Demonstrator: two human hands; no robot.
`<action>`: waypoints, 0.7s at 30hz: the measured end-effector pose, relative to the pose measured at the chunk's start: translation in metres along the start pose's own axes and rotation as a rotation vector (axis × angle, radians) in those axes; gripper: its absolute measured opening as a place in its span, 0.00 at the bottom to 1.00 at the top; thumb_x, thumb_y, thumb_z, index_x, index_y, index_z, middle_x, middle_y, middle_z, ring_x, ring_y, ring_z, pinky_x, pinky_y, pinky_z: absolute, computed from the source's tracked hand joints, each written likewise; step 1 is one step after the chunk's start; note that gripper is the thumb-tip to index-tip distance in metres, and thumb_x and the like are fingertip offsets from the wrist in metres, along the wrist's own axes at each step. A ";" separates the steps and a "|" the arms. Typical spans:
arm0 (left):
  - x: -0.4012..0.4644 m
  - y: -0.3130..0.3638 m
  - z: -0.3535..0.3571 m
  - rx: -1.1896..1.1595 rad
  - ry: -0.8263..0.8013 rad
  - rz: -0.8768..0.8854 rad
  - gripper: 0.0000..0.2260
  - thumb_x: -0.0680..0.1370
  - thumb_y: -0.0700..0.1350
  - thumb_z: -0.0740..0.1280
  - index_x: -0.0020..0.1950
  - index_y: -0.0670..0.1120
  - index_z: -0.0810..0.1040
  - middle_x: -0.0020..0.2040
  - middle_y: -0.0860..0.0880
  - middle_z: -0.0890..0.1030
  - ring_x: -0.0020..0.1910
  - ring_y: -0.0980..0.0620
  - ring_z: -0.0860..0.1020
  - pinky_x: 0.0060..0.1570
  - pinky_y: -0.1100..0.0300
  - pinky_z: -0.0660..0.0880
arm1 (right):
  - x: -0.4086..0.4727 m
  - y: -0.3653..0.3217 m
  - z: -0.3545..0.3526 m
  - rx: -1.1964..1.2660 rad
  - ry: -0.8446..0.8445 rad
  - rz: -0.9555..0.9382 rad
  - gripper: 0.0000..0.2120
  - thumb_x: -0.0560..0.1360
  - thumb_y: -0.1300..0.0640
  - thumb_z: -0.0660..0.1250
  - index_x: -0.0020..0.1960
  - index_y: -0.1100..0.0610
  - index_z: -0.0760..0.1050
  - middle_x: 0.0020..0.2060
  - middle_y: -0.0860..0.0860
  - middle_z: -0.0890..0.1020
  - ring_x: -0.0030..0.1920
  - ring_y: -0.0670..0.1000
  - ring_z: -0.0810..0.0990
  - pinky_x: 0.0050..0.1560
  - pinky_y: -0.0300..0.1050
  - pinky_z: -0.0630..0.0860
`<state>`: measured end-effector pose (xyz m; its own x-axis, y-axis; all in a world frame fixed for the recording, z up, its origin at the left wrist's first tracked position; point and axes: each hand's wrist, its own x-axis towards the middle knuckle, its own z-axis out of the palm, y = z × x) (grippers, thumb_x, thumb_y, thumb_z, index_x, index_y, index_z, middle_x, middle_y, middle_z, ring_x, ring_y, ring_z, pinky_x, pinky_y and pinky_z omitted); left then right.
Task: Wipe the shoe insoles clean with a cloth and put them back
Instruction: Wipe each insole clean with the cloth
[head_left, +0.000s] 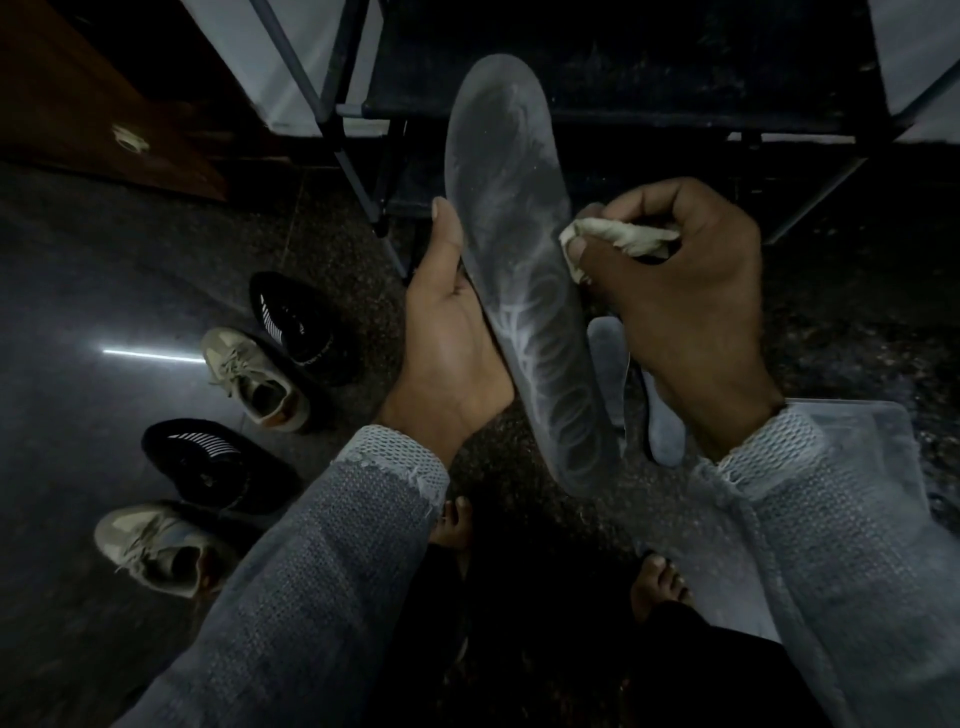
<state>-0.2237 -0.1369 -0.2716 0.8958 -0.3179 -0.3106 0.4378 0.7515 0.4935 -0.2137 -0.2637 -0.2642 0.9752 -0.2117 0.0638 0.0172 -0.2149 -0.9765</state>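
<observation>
A long grey insole (514, 249) with pale swirl marks stands on edge in the middle of the head view, toe end up. My left hand (447, 343) grips its left edge, thumb along the side. My right hand (680, 301) is closed on a crumpled beige cloth (618, 239), which touches the insole's right edge. Two more grey insoles (608, 364) (665, 421) lie on the floor under my right hand, partly hidden by it.
Two black slip-on shoes (296, 322) (213, 462) and two beige lace-up sneakers (254, 379) (156, 545) sit on the dark floor at the left. A metal-framed rack (353, 109) stands ahead. A wooden door (104, 104) is upper left. My bare feet (660, 577) are below.
</observation>
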 end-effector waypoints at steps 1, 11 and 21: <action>0.000 0.001 0.000 0.020 0.030 0.009 0.34 0.82 0.61 0.46 0.43 0.42 0.85 0.42 0.46 0.84 0.42 0.51 0.83 0.46 0.57 0.80 | -0.001 0.000 0.001 0.005 -0.017 0.005 0.09 0.69 0.64 0.75 0.46 0.62 0.77 0.41 0.47 0.82 0.43 0.41 0.82 0.44 0.33 0.78; 0.003 0.004 -0.003 0.066 0.145 -0.042 0.27 0.81 0.62 0.50 0.50 0.43 0.79 0.38 0.46 0.81 0.37 0.51 0.79 0.40 0.58 0.78 | -0.009 -0.002 0.005 -0.272 -0.198 -0.123 0.06 0.71 0.60 0.74 0.45 0.53 0.78 0.39 0.42 0.80 0.40 0.40 0.79 0.41 0.33 0.76; 0.003 0.002 -0.001 0.146 0.190 -0.072 0.28 0.81 0.62 0.47 0.57 0.42 0.76 0.42 0.46 0.82 0.41 0.50 0.81 0.44 0.56 0.79 | -0.001 0.002 0.000 -0.362 -0.066 -0.221 0.04 0.74 0.61 0.70 0.47 0.54 0.76 0.40 0.44 0.79 0.40 0.43 0.79 0.39 0.48 0.80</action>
<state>-0.2201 -0.1352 -0.2725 0.8373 -0.2430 -0.4897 0.5191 0.6346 0.5726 -0.2147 -0.2641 -0.2658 0.9690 -0.0641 0.2384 0.1601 -0.5716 -0.8048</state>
